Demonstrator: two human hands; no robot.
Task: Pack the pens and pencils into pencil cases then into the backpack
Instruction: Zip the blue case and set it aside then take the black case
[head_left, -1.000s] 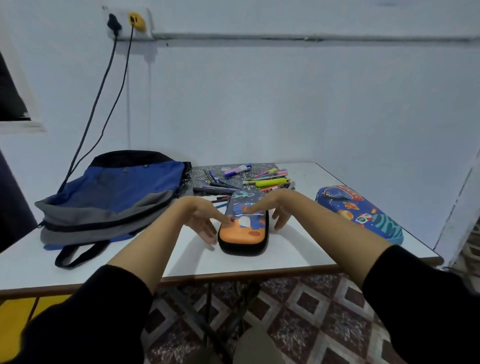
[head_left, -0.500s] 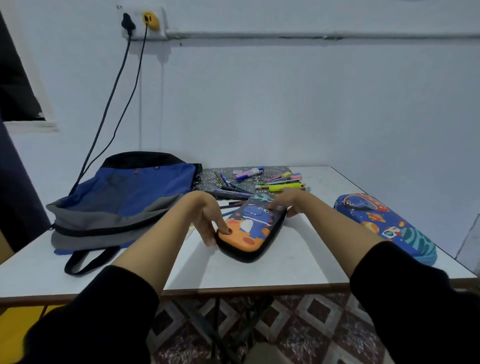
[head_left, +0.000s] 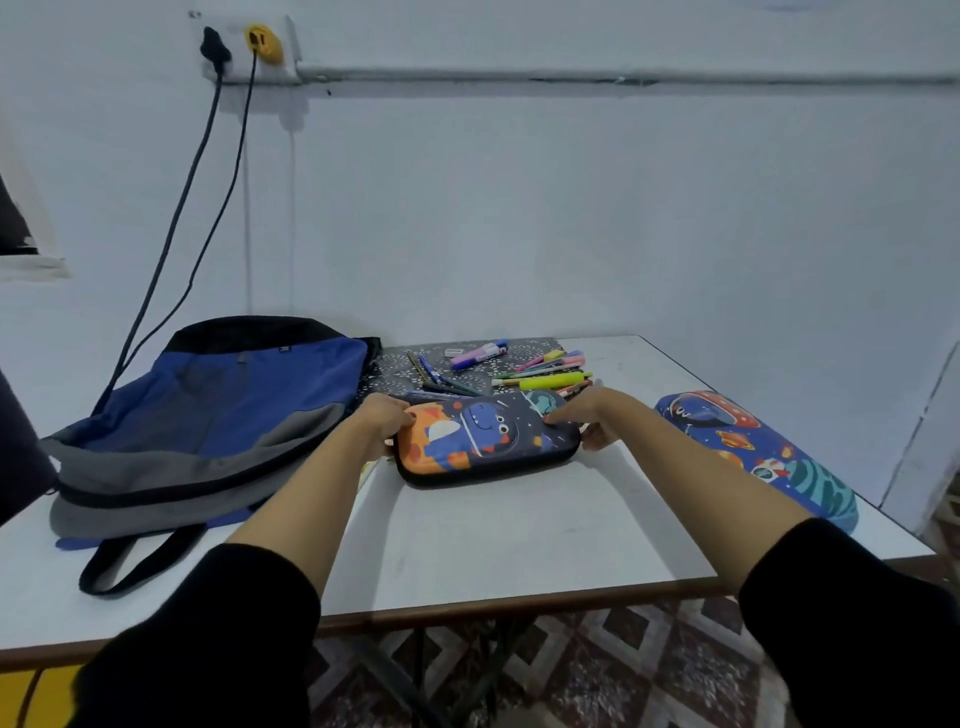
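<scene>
Orange-and-navy pencil case (head_left: 485, 441) lay on the table (head_left: 493, 535); my left hand (head_left: 382, 423) gripped its orange end, my right hand (head_left: 597, 421) clasped its dark end.

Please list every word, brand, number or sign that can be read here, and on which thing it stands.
None can be read.
Purple marker: white label, too blurred.
Backpack: small tag, too small.
Dinosaur pencil case and blue pencil case: pictures only, no words seen.
</scene>
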